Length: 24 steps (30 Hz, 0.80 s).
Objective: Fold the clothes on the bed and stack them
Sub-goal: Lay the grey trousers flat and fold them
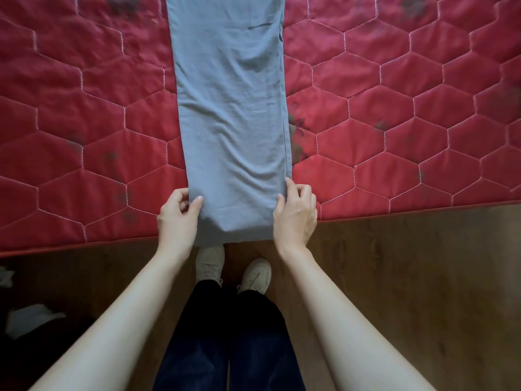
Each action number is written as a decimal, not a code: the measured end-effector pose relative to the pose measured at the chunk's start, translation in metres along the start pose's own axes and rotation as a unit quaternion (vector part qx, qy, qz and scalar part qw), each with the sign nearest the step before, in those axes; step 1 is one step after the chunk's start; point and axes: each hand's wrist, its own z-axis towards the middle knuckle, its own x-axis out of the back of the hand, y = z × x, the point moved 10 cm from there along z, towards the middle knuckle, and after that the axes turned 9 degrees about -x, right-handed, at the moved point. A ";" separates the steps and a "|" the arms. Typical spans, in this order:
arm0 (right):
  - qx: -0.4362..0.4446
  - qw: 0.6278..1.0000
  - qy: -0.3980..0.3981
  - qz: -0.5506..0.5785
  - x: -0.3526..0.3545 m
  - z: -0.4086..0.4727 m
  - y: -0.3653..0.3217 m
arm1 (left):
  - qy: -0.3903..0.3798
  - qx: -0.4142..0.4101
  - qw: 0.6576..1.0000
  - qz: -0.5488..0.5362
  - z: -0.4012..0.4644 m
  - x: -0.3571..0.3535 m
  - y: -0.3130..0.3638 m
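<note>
A long grey-blue garment [231, 108], folded into a narrow strip, lies lengthwise on the red quilted mattress [84, 122]. Its near end hangs slightly over the mattress edge. My left hand [176, 218] pinches the near left corner of the garment, thumb on top. At the near right corner my right hand [296, 215] grips the fabric with curled fingers. The far end of the garment runs out of view at the top.
The mattress edge [394, 211] runs across the frame, with wooden floor [408, 277] below it. My feet in pale shoes [234, 272] stand close to the bed. White scraps [31, 320] lie on the floor at the left.
</note>
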 end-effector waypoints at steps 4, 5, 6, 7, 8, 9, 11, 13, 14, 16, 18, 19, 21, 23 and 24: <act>-0.032 0.998 -0.021 0.046 -0.005 -0.003 0.003 | 0.000 -0.001 1.000 -0.029 -0.001 0.002 0.000; -0.054 0.996 -0.034 0.062 -0.007 -0.002 0.006 | 0.001 0.003 1.000 -0.031 -0.002 0.002 -0.002; -0.070 0.994 -0.045 0.066 -0.009 0.000 0.007 | 0.001 0.006 1.000 -0.029 -0.003 0.002 -0.004; -0.077 0.993 -0.056 0.064 -0.009 0.001 0.007 | 0.002 0.008 1.000 -0.026 -0.004 0.002 -0.005; -0.078 0.993 -0.061 0.071 -0.007 0.001 0.005 | 0.003 0.006 1.000 -0.026 -0.005 0.003 -0.004; -0.074 0.991 -0.055 0.096 -0.001 0.000 0.003 | 0.005 0.000 1.000 -0.029 -0.005 0.004 -0.002; -0.051 0.985 -0.001 0.165 0.022 -0.004 0.002 | 0.005 -0.021 0.999 -0.043 -0.007 0.006 0.007; -0.051 0.979 0.045 0.192 0.040 -0.005 0.013 | 0.004 -0.034 0.998 -0.059 -0.010 0.006 0.013; -0.064 0.979 0.035 0.190 0.039 -0.003 0.021 | 0.000 -0.033 0.998 -0.057 -0.012 0.005 0.013; -0.103 0.979 -0.038 0.170 0.022 0.001 0.037 | -0.013 -0.023 0.999 -0.023 -0.018 0.000 0.009; -0.112 0.977 -0.097 0.151 0.004 -0.001 0.047 | -0.012 -0.001 1.000 0.010 -0.024 -0.003 0.001; -0.099 0.979 -0.093 0.150 0.004 -0.003 0.047 | -0.009 0.004 1.000 0.013 -0.025 -0.003 -0.001; -0.047 0.986 -0.029 0.160 0.020 -0.007 0.040 | -0.009 -0.010 1.000 0.002 -0.026 -0.004 0.003; -0.009 0.985 0.036 0.168 0.037 -0.010 0.038 | -0.013 -0.030 0.999 0.001 -0.026 -0.004 0.006; -0.010 0.985 0.042 0.164 0.039 -0.012 0.041 | -0.015 -0.028 0.999 0.007 -0.027 -0.004 0.004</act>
